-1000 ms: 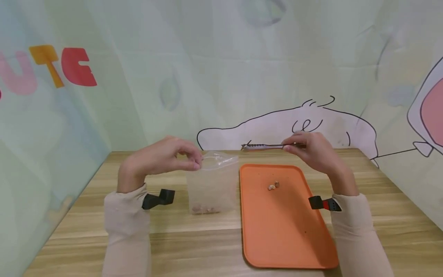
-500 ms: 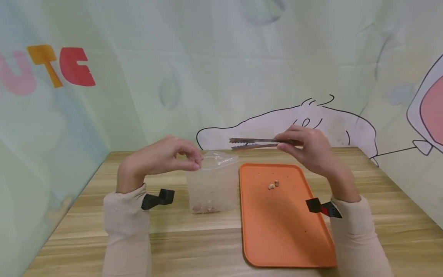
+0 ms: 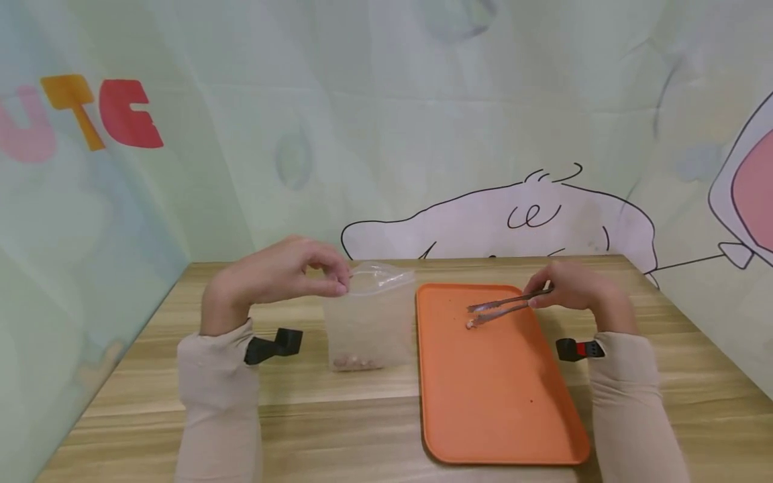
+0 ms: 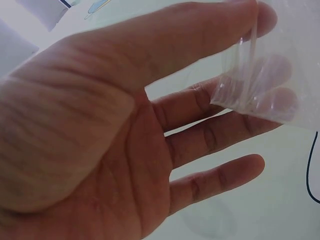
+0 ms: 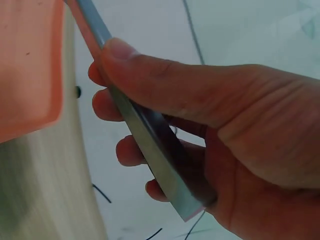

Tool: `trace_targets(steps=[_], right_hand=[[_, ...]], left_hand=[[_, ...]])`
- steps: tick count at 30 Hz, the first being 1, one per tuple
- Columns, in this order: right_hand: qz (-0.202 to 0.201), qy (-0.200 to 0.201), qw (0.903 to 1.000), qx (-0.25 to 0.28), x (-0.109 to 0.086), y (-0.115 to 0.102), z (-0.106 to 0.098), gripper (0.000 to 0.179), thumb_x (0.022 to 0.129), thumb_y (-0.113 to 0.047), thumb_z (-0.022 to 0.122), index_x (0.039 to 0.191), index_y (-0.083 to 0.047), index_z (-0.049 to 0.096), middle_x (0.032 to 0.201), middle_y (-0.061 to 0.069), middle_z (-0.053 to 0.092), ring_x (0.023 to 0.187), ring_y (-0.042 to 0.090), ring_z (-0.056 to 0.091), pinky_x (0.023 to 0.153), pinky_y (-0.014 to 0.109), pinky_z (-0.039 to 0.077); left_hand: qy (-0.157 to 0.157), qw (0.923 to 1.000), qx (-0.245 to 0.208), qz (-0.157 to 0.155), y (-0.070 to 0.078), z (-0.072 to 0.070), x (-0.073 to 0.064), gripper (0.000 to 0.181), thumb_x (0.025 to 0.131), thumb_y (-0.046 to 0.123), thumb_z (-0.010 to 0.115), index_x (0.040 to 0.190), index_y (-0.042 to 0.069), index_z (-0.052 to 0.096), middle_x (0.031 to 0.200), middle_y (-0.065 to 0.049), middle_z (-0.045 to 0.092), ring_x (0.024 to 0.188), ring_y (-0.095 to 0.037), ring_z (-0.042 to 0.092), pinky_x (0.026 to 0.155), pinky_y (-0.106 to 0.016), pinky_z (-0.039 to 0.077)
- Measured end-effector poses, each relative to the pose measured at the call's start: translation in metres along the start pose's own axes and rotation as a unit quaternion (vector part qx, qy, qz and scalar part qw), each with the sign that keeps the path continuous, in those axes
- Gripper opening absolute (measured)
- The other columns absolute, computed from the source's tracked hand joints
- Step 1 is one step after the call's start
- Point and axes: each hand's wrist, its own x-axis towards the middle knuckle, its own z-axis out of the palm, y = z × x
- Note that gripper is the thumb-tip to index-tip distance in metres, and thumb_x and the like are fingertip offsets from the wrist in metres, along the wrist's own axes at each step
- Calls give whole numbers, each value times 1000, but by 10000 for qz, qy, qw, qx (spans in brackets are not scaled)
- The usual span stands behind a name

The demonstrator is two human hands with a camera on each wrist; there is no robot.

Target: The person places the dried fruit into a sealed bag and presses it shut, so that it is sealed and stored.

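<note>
A person's left hand (image 3: 280, 274) pinches the top edge of an upright translucent bag (image 3: 371, 329), small brownish pieces (image 3: 355, 363) at its bottom. The right hand (image 3: 570, 288) holds metal tongs (image 3: 498, 314) over an orange tray (image 3: 498, 402) on a wood-grain bench (image 3: 314, 429), tips parted, one beside a small pale morsel (image 3: 469, 325).

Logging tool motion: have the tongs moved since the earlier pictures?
Yes: against the orange tray, the tongs have moved down and rightward in the head view.

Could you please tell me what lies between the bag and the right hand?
The tongs, a small pale piece and the orange tray, in the head view.
</note>
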Motion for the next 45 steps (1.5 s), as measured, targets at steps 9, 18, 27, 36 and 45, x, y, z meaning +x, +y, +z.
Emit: trace_targets(steps=[9, 18, 27, 36, 45], right_hand=[[-4, 185, 9998, 82, 9, 4, 7, 7, 91, -11, 73, 95, -7, 77, 87, 0, 70, 76, 15, 54, 67, 32, 44], [-1056, 2584, 9600, -239, -1, -35, -12, 11, 92, -8, 73, 101, -5, 78, 89, 0, 69, 71, 12, 56, 62, 25, 44], [-2550, 3974, 8793, -614, 3, -106, -11, 16, 82, 1, 79, 97, -6, 78, 86, -3, 68, 69, 6, 56, 64, 19, 41], [-2558, 3845, 8845, -664, 3, -118, -5, 19, 82, -1, 80, 99, -9, 78, 87, -4, 68, 69, 6, 56, 63, 25, 40], [-939, 2960, 9493, -482, -16, -59, -23, 18, 90, -7, 75, 108, -5, 76, 96, 4, 70, 79, 17, 60, 67, 29, 46]], left_hand=[[-16, 10000, -55, 34, -1, 0, 0, 4, 95, 18, 70, 96, 15, 73, 96, 6, 67, 93, -15, 60, 86, -39, 50], [-54, 10000, -56, 30, 0, 0, 2, 5, 96, 19, 70, 96, 15, 73, 95, 6, 68, 93, -15, 60, 86, -40, 50], [-71, 10000, -10, 32, 0, -1, 3, 5, 95, 20, 70, 96, 16, 73, 94, 7, 67, 93, -15, 60, 85, -38, 49], [-68, 9999, -37, 83, 0, 1, 4, 4, 95, 19, 71, 97, 16, 73, 96, 7, 68, 94, -14, 61, 86, -39, 50], [-61, 10000, -44, 52, 4, -1, 2, 4, 95, 20, 70, 94, 17, 73, 94, 7, 67, 94, -15, 61, 87, -40, 49]])
